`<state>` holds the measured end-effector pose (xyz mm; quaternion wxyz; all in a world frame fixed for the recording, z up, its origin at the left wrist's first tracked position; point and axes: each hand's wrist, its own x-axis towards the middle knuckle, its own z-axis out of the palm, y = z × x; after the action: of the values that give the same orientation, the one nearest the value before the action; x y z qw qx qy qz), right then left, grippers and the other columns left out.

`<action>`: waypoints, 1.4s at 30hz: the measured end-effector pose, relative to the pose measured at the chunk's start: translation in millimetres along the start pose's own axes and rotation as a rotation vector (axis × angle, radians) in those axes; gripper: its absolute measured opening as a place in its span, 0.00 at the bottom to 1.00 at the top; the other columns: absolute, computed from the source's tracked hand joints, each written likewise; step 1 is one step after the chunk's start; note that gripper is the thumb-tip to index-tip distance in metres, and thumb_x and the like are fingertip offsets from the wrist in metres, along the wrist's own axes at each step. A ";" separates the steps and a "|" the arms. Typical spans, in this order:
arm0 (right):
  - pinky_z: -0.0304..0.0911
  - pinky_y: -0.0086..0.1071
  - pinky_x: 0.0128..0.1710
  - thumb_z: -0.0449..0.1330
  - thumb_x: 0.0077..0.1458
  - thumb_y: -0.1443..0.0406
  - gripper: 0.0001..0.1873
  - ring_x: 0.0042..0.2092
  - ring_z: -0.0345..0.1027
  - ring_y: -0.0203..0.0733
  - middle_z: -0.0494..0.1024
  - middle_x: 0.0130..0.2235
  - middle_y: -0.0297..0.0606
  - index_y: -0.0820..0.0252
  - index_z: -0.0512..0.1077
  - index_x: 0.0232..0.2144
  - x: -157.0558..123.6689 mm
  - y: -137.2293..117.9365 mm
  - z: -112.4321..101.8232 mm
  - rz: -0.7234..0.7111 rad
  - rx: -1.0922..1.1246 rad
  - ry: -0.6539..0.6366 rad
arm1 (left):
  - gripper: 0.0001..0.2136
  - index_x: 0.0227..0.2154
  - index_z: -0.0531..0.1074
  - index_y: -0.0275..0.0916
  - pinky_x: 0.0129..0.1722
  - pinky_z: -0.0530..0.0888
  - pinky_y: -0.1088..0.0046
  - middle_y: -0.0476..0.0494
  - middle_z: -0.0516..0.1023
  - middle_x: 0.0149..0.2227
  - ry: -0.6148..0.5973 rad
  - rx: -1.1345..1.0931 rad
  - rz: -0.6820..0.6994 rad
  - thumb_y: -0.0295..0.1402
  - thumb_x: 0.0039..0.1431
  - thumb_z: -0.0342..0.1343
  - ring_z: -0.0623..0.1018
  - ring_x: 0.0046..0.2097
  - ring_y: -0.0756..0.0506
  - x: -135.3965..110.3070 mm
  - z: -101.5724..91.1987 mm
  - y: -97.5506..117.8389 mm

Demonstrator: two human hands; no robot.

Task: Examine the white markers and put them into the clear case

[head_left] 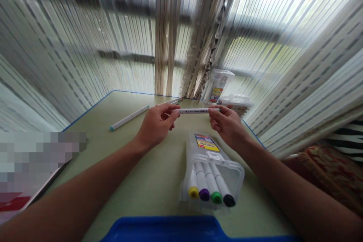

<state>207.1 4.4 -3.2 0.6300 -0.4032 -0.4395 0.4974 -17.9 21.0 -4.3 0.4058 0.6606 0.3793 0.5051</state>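
A white marker (194, 111) with dark print along its barrel is held level above the table between both hands. My left hand (159, 121) pinches its left end; my right hand (227, 123) pinches the other, where a bit of teal tip shows. Below them lies an open clear plastic case (208, 155) with a yellow label. Inside it are several white markers, their ends yellow, purple, green (216, 197) and black. Left of my left hand, a white marker with teal ends (129, 118) rests on the table. Another white marker (170, 102) lies partly hidden behind that hand.
The pale green table (113, 170) has a blue rim, with a blue tray-like part (167, 228) at the near edge. At the far right stand an upright clear case (218, 85) and a second clear box (236, 101). A curtain hangs behind. Patterned cloth (331, 170) is at right.
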 end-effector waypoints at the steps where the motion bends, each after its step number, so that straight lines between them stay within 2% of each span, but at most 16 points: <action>1: 0.44 0.23 0.15 0.77 0.38 0.61 0.18 0.19 0.54 0.26 0.68 0.22 0.27 0.60 0.76 0.30 -0.8 -0.1 0.4 -0.026 -0.015 -0.007 | 0.15 0.45 0.79 0.32 0.23 0.72 0.76 0.44 0.80 0.30 -0.019 0.075 0.019 0.36 0.59 0.61 0.74 0.23 0.52 1.3 -1.8 -2.7; 5: 0.45 0.24 0.16 0.75 0.43 0.61 0.15 0.21 0.56 0.27 0.71 0.24 0.29 0.60 0.79 0.33 -4.5 -2.7 2.1 -0.127 -0.081 -0.046 | 0.13 0.43 0.79 0.35 0.27 0.73 0.74 0.43 0.81 0.33 -0.099 0.381 0.140 0.37 0.61 0.59 0.77 0.29 0.48 5.9 -8.8 -10.6; 9: 0.54 0.25 0.19 0.74 0.45 0.62 0.13 0.23 0.61 0.29 0.74 0.25 0.31 0.59 0.81 0.35 -14.8 -12.8 9.1 -0.219 -0.203 -0.158 | 0.07 0.40 0.79 0.37 0.32 0.74 0.72 0.44 0.81 0.35 -0.164 0.557 0.263 0.32 0.60 0.60 0.78 0.33 0.47 8.4 -11.2 -14.5; 14: 0.57 0.24 0.19 0.73 0.47 0.66 0.10 0.26 0.65 0.30 0.77 0.29 0.34 0.60 0.82 0.34 -33.2 -27.3 21.5 -0.412 -0.357 -0.324 | 0.07 0.39 0.78 0.36 0.31 0.73 0.73 0.45 0.79 0.34 -0.222 0.601 0.350 0.30 0.60 0.60 0.76 0.32 0.48 5.5 -7.2 -8.1; 20: 0.58 0.22 0.19 0.72 0.49 0.67 0.08 0.26 0.65 0.29 0.76 0.30 0.34 0.61 0.82 0.34 -35.7 -29.8 23.0 -0.514 -0.378 -0.347 | 0.06 0.39 0.78 0.37 0.30 0.72 0.75 0.46 0.78 0.33 -0.247 0.579 0.363 0.30 0.61 0.58 0.76 0.31 0.49 2.1 -3.3 -1.7; 27: 0.57 0.22 0.19 0.72 0.49 0.68 0.08 0.25 0.63 0.29 0.74 0.27 0.33 0.65 0.81 0.34 -35.1 -28.9 22.5 -0.525 -0.409 -0.355 | 0.07 0.38 0.78 0.37 0.29 0.73 0.75 0.45 0.79 0.34 -0.249 0.589 0.365 0.30 0.61 0.57 0.76 0.32 0.49 1.9 -4.4 -1.5; 34: 0.59 0.23 0.20 0.72 0.49 0.68 0.08 0.25 0.64 0.29 0.76 0.27 0.33 0.64 0.80 0.33 -34.0 -26.5 22.2 -0.491 -0.335 -0.341 | 0.07 0.39 0.78 0.37 0.30 0.74 0.74 0.45 0.80 0.35 -0.242 0.602 0.340 0.31 0.61 0.58 0.76 0.32 0.48 2.0 -3.8 -3.5; 38: 0.60 0.25 0.20 0.73 0.48 0.66 0.09 0.24 0.64 0.29 0.75 0.25 0.31 0.63 0.78 0.32 -30.6 -22.8 21.2 -0.435 -0.256 -0.274 | 0.07 0.40 0.78 0.39 0.32 0.74 0.73 0.45 0.80 0.35 -0.239 0.624 0.341 0.31 0.62 0.57 0.76 0.32 0.48 1.7 -4.7 -5.1; 42: 0.61 0.27 0.21 0.74 0.45 0.63 0.13 0.25 0.65 0.31 0.76 0.27 0.32 0.61 0.76 0.31 -26.5 -21.1 20.7 -0.393 -0.193 -0.201 | 0.08 0.42 0.77 0.38 0.34 0.74 0.71 0.44 0.81 0.37 -0.248 0.636 0.354 0.32 0.64 0.56 0.77 0.33 0.47 1.1 -6.4 -6.1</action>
<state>189.9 -23.8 18.7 0.6264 -0.3166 -0.6155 0.3586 -24.4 25.3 -8.5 0.1301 0.8648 0.3452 0.3406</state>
